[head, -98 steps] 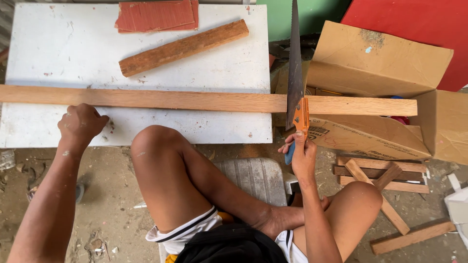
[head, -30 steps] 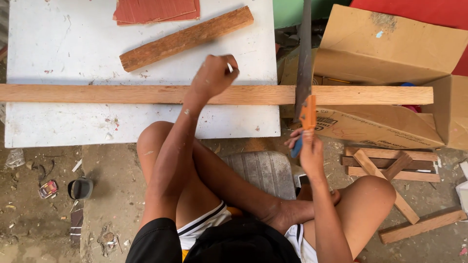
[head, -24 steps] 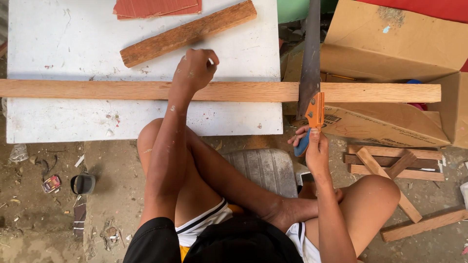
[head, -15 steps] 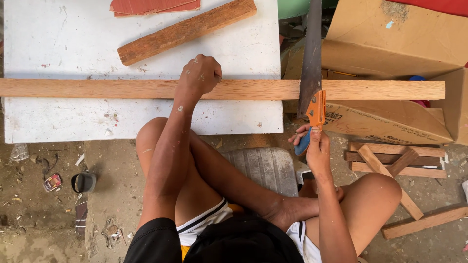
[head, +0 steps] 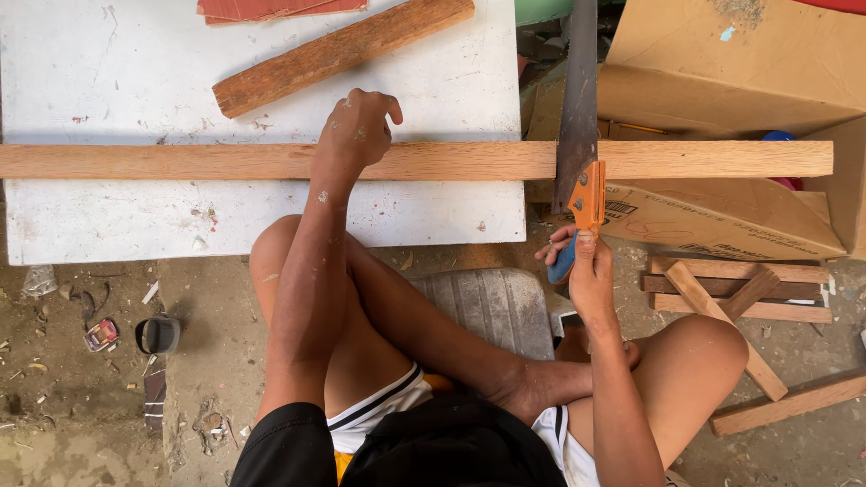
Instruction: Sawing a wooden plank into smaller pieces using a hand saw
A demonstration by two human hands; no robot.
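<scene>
A long wooden plank (head: 225, 161) lies across the white surface (head: 117, 216), its left end running out of view and its right end overhanging well past the surface's right edge above the cardboard boxes (head: 722, 212). The left hand (head: 356, 126) presses down on it mid-span, fingers loosely curled. Just beyond the surface's edge, the right hand (head: 586, 275) has its grip closed around the handsaw (head: 579, 117), whose blade crosses the plank.
</scene>
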